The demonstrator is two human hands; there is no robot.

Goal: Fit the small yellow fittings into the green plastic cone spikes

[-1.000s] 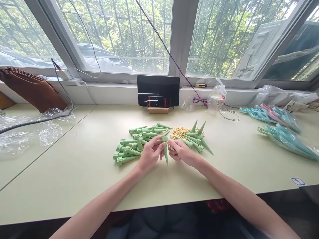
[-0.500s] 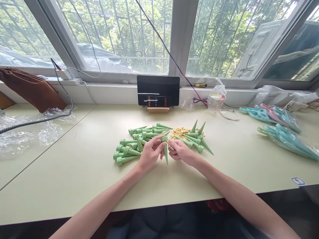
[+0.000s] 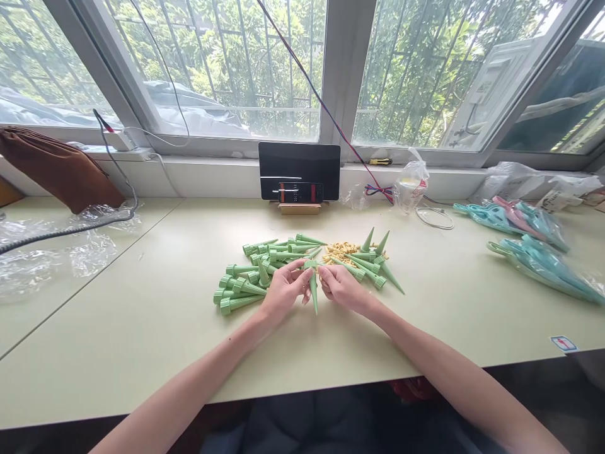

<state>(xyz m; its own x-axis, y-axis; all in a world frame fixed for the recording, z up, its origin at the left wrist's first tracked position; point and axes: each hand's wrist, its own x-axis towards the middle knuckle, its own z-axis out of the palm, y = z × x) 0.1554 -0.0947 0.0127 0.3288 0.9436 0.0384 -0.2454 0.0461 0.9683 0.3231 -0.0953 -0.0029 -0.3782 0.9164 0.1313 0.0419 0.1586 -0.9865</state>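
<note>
A green plastic watering spike (image 3: 314, 295) hangs point down between the fingers of my left hand (image 3: 285, 289), its ribbed cap at the top. My right hand (image 3: 344, 289) is closed in a pinch against the side of that cap. A bit of yellow shows at its fingertips, seemingly a small yellow piece, mostly hidden by the thumb. Left of the hands lies a pile of green spikes (image 3: 246, 285). Behind the right hand is a heap of small yellow pieces (image 3: 341, 250), with several more green spikes (image 3: 372, 266) around it, two of them standing point up.
A black tablet (image 3: 300, 162) and a phone (image 3: 300, 192) stand at the back. Bagged teal hangers (image 3: 543, 265) lie at right, near a coiled white cable (image 3: 435, 218). Clear plastic wrap (image 3: 92, 252), a black cord (image 3: 70, 233) and a brown pouch (image 3: 61, 170) are at left.
Both hands stay at the spike with only slight finger shifts. The spike's cap has tilted a little, and my right fingers have curled closer against it.
</note>
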